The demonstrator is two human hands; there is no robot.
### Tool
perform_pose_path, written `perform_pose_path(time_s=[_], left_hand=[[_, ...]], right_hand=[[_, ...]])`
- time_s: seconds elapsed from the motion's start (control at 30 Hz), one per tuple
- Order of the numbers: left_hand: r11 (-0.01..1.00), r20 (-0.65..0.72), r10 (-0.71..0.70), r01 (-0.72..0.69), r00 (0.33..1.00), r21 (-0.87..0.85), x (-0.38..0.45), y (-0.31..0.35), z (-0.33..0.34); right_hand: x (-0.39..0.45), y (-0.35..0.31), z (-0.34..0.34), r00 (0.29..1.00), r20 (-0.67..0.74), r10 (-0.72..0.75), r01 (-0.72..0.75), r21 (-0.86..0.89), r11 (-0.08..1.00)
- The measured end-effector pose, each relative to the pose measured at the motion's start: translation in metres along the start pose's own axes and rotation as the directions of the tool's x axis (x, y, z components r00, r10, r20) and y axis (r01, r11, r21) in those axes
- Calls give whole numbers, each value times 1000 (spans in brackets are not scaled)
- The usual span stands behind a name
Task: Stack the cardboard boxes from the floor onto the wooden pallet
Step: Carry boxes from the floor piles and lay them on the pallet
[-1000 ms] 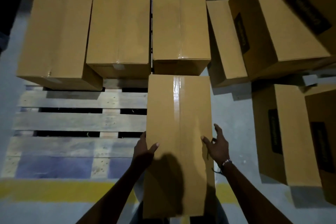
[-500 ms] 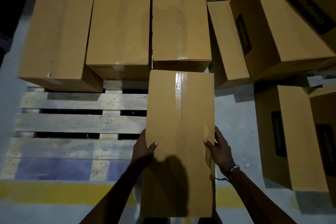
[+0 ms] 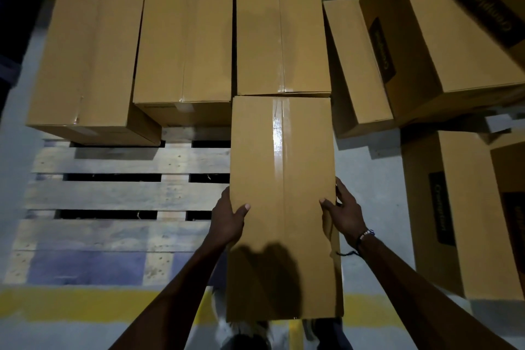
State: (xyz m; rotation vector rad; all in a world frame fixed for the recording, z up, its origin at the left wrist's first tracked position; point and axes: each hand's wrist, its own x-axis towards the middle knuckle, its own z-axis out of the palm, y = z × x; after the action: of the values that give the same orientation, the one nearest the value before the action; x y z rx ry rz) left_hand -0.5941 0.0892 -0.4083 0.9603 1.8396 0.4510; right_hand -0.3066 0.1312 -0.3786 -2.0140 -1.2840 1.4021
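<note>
A: Where's the held box (image 3: 282, 202)?
B: We've got it lengthwise over the right end of the wooden pallet (image 3: 122, 196), taped seam up. Its far edge sits right at the near edge of the rightmost stacked box (image 3: 281, 23); touching or not, can't tell.
A: Grip state?
B: Both hands curled round the long sides. Left hand (image 3: 227, 221) on the pallet-side edge, thumb over the top face. Right hand (image 3: 345, 216) on the opposite edge, thumb on top, fingers down the side. Beaded bracelet (image 3: 365, 236) on the right wrist.
A: What's on the pallet already?
B: We count three boxes in a row across its far half: the rightmost one, a middle box (image 3: 184, 28), a left box (image 3: 88, 48). Near slats bare.
A: Off the pallet?
B: More printed boxes (image 3: 454, 207) on the floor (image 3: 369, 167) to the pallet's right. Yellow floor stripe (image 3: 71, 304) along its near edge.
</note>
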Motion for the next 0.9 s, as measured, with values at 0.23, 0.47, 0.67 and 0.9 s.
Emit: perform_pose_path(time_s=[0.23, 0.47, 0.67, 0.9], left_hand=[[1000, -8, 7, -7, 1000, 11, 5, 4, 5], [1000, -17, -15, 15, 1000, 10, 1, 5, 2], [998, -14, -48, 47, 999, -46, -14, 1, 0], [998, 8, -56, 56, 998, -16, -60, -34, 1]], right_hand=[[10, -2, 2, 1000, -1, -6, 6, -64, 998], [5, -2, 9, 995, -12, 95, -95, -16, 995], [-18, 16, 8, 986, -5, 168, -168, -17, 986], [-61, 51, 4, 980, 36, 197, -190, -139, 972]])
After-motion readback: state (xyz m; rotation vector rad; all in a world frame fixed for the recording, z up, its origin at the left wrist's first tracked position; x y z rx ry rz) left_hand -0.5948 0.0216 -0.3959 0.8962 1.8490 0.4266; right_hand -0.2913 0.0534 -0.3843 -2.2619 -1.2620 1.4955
